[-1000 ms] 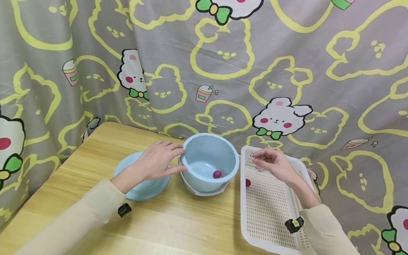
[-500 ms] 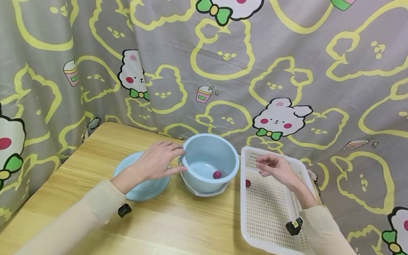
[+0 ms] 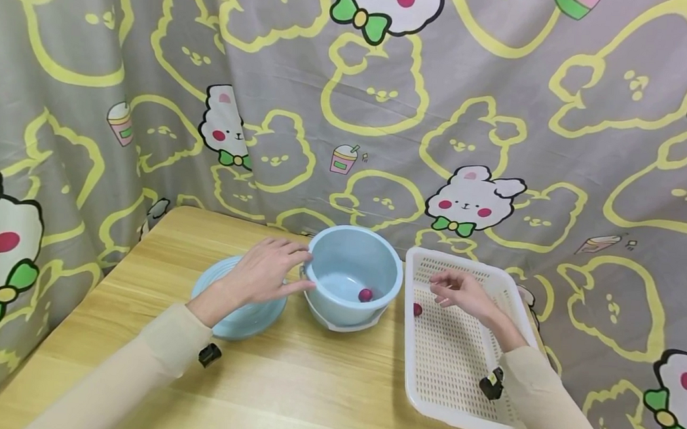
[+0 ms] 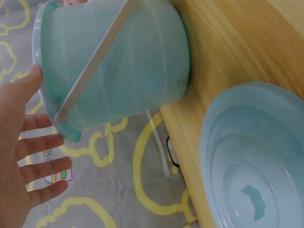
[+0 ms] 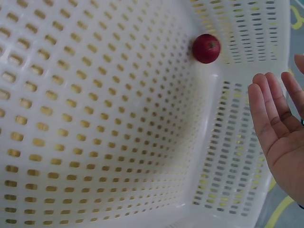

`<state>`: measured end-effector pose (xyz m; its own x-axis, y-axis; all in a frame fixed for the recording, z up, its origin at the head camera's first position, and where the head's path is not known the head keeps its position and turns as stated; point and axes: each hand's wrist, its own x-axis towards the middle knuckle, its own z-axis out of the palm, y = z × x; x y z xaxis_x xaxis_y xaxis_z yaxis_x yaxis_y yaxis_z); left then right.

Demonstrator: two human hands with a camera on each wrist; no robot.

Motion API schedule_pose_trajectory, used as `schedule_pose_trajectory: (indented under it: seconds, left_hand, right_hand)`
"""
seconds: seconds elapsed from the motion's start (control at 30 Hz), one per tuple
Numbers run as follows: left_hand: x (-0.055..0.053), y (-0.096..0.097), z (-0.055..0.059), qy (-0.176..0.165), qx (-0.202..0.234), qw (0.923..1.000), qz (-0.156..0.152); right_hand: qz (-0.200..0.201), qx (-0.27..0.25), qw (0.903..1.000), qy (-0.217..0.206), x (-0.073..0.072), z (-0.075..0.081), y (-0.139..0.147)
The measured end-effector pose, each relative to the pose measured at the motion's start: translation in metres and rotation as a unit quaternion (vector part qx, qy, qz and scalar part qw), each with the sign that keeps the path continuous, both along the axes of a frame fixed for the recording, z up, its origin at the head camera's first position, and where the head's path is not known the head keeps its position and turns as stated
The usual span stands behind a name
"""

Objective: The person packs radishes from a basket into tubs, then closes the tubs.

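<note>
My left hand [image 3: 266, 269] is at the left rim of a light blue bucket [image 3: 343, 314], fingers spread. In the left wrist view the thumb [image 4: 31, 78] meets the bucket's rim, and the fingers stretch past its edge near the pale handle [image 4: 90, 71]. Inside the bucket lies a small round purplish-red thing [image 3: 365, 295]. Over a white slotted basket [image 3: 408, 363], my right hand [image 3: 462, 294] hovers with loosely bent fingers and nothing in them. A dark red round thing [image 5: 206, 48] with a small greenish spot lies in that basket, near its left wall, below the right fingertips in the head view.
A light blue basin [image 3: 248, 320] sits on the wooden table [image 3: 309, 383] beneath the left forearm, left of the bucket. Behind the table hangs a grey patterned curtain [image 3: 293, 73], close to the bucket and basket.
My right hand has shifted slightly right and down toward the near side, over the basket. My left hand, the bucket and both red things have stayed put.
</note>
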<state>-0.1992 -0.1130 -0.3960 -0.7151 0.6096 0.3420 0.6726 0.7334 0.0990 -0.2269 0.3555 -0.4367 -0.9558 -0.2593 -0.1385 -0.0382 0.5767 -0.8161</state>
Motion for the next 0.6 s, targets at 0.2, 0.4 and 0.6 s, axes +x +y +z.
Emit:
schedule_pose_trajectory:
  seconds: [0.2,0.4,0.6]
  left_hand:
    - [0.000,0.000,-0.001,-0.002,0.002,1.0000,0.001]
    - [0.001,0.001,-0.001,-0.001,0.004,1.0000,0.000]
    - [0.001,0.001,-0.001,-0.002,0.005,1.0000,0.000]
  right_hand:
    - [-0.005,0.024,0.9997,-0.009,-0.001,-0.010,0.004]
    - [-0.008,0.029,0.9994,-0.017,0.000,-0.018,0.008]
    - [-0.007,0.029,0.9992,-0.026,-0.003,-0.020,0.008]
